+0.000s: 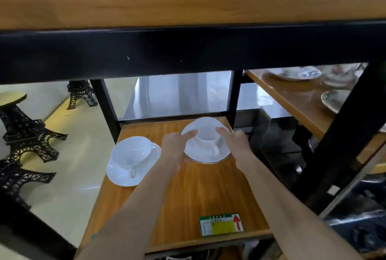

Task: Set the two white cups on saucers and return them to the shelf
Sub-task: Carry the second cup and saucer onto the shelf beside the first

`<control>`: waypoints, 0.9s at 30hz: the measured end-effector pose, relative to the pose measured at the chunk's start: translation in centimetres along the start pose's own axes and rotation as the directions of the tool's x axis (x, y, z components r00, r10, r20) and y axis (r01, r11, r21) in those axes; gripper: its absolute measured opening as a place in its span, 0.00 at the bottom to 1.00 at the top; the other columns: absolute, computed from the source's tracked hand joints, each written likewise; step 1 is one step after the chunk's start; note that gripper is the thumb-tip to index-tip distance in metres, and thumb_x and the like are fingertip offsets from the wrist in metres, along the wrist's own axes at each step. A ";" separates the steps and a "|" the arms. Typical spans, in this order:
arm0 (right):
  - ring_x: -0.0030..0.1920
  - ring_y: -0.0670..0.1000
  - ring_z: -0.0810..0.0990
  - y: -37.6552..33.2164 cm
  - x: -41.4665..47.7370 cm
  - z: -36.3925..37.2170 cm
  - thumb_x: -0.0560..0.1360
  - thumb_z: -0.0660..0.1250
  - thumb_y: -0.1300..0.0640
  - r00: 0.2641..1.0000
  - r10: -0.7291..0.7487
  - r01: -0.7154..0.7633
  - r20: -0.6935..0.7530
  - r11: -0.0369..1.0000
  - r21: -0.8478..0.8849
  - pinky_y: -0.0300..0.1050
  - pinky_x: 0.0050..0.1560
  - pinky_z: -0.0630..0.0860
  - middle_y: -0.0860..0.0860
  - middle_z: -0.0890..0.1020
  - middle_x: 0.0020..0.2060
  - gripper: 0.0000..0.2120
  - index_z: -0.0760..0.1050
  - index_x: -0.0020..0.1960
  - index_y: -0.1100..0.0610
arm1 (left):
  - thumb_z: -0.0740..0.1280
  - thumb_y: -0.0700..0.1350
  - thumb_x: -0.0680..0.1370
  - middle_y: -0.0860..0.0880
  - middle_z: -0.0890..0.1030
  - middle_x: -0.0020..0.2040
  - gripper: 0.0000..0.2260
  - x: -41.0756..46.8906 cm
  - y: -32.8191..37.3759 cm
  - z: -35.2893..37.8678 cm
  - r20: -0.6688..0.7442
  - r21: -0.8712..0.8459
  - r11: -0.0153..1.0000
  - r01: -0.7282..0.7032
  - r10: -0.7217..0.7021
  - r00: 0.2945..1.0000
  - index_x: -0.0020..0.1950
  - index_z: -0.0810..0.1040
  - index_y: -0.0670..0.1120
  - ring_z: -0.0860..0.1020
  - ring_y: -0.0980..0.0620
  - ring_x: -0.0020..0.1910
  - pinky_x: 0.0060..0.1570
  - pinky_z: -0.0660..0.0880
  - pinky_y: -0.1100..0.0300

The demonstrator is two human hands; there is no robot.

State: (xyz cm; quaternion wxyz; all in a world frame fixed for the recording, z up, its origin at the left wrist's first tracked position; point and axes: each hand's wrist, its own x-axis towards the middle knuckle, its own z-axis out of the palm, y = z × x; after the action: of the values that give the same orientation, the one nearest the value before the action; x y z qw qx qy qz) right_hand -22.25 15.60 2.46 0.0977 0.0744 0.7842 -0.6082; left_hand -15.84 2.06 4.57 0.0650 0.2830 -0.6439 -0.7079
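Two white cups sit on white saucers on the lower wooden shelf [208,193]. The left cup [130,152] rests on its saucer [153,156] near the shelf's left edge, untouched. The right cup [206,132] stands on a dark-rimmed saucer [205,157] towards the back. My left hand [177,147] is at the left rim of that saucer, thumb under its edge and forefinger against the cup. My right hand [235,141] is at the saucer's right side, fingers extended to the cup. Whether the saucer rests on the shelf or is slightly lifted I cannot tell.
An upper wooden shelf [188,9] with a black frame bar overhangs close above. A green and yellow label [221,224] lies at the shelf's front. Black tower models [27,134] stand on the floor at left. Patterned plates [296,74] fill the shelf at right.
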 end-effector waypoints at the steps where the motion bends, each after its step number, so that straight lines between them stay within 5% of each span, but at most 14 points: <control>1: 0.58 0.55 0.73 0.2 0.2 0.1 0.72 0.65 0.42 1.000 0.026 -0.025 0.005 1.000 -0.012 0.47 0.50 0.69 0.55 0.74 0.59 0.33 0.64 0.69 0.60 | 0.74 0.48 0.71 0.46 0.78 0.43 0.15 0.3 -0.2 0.1 0.005 -0.001 1.000 0.025 -0.025 1.000 0.49 0.77 0.39 0.78 0.46 0.41 0.28 0.78 0.54; 6: 0.57 0.55 0.76 1.8 1.3 0.7 0.71 0.66 0.42 0.996 0.082 -0.080 0.038 0.996 -0.035 0.46 0.50 0.71 0.56 0.78 0.58 0.30 0.69 0.67 0.58 | 0.74 0.47 0.71 0.46 0.74 0.52 0.23 1.9 -1.2 0.5 -0.012 0.032 0.992 0.123 -0.123 0.992 0.61 0.74 0.40 0.75 0.41 0.51 0.42 0.82 0.45; 16: 0.53 0.52 0.75 2.6 2.2 0.8 0.73 0.64 0.41 0.992 0.119 -0.113 0.043 0.988 -0.108 0.45 0.49 0.71 0.53 0.77 0.56 0.28 0.69 0.66 0.57 | 0.74 0.48 0.71 0.42 0.73 0.65 0.28 3.5 -2.2 1.2 -0.023 0.052 0.980 0.193 -0.192 0.981 0.67 0.70 0.41 0.71 0.42 0.53 0.47 0.81 0.45; 21: 0.63 0.55 0.74 2.3 2.3 0.8 0.59 0.57 0.21 0.999 0.036 -0.031 0.019 0.977 -0.211 0.54 0.61 0.73 0.52 0.76 0.64 0.48 0.67 0.68 0.52 | 0.70 0.53 0.73 0.45 0.73 0.64 0.27 3.8 -1.9 1.0 0.036 0.111 0.973 0.201 -0.206 0.978 0.68 0.70 0.43 0.72 0.41 0.60 0.54 0.78 0.44; 25: 0.71 0.55 0.67 1.7 1.3 0.2 0.70 0.52 0.27 0.993 -0.105 0.112 0.047 0.981 -0.160 0.57 0.70 0.62 0.50 0.70 0.71 0.38 0.63 0.73 0.48 | 0.62 0.61 0.75 0.47 0.79 0.52 0.21 4.1 -1.5 0.8 -0.043 0.237 0.971 0.036 -0.027 0.999 0.51 0.78 0.44 0.76 0.46 0.55 0.49 0.72 0.54; 27: 0.73 0.55 0.64 1.6 0.7 0.3 0.66 0.48 0.23 0.988 -0.132 0.142 0.077 0.979 -0.147 0.61 0.74 0.56 0.49 0.68 0.72 0.42 0.62 0.73 0.45 | 0.59 0.59 0.78 0.48 0.78 0.58 0.20 3.6 -1.7 0.9 -0.033 0.206 0.977 -0.060 0.069 0.997 0.60 0.77 0.46 0.73 0.49 0.59 0.53 0.67 0.56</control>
State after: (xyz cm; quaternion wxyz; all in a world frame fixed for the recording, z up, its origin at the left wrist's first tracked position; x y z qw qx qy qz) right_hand -22.51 15.73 0.72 0.0869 -0.0079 0.8279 -0.5540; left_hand -18.75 1.45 1.88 0.0713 0.2811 -0.7207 -0.6297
